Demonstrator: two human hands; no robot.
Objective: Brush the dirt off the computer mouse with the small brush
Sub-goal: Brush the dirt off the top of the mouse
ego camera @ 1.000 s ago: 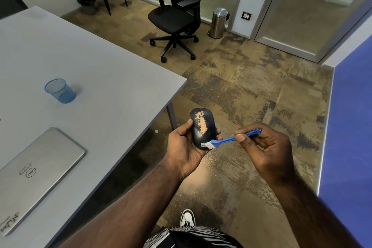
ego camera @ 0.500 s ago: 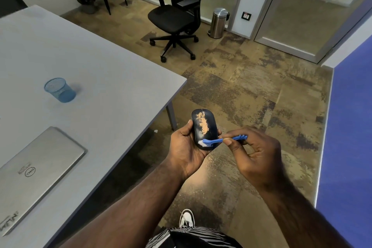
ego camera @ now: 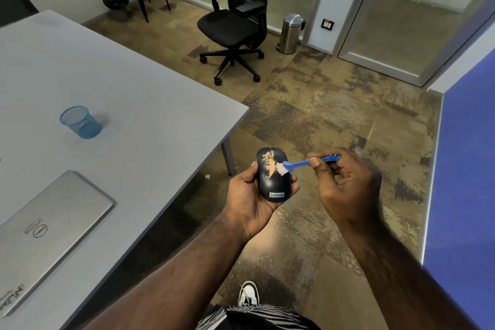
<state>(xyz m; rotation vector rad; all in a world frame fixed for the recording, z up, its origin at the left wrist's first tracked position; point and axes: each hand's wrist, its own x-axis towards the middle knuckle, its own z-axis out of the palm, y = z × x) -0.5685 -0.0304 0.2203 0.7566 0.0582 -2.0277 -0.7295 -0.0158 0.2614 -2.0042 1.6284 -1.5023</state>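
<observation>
Lying far to the left of the left hand, a closed silver laptop rests on the grey table, and behind it, also well to the left of the hands, a small blue mesh cup stands upright on the same table. The corner of the table is just left of the left hand, a little beyond it.

The left hand is held over the floor, palm up, and its fingers are wrapped around the computer mouse: the thumb lies along the left side of the mouse and the fingertips show at its right side. The mouse is dark, with its label end toward the person, and a patch of orange-tan dirt covers the far half of its top.

The white bristles of the small brush touch the right edge of this dirt patch. The blue handle goes to the right, almost level, into the right hand, which pinches it between the thumb and the forefinger; the other fingers are curled in.

Beyond the hands a black office chair stands on the patterned carpet, and right of it a small steel bin. Below the hands, near the person, one black and white shoe shows
</observation>
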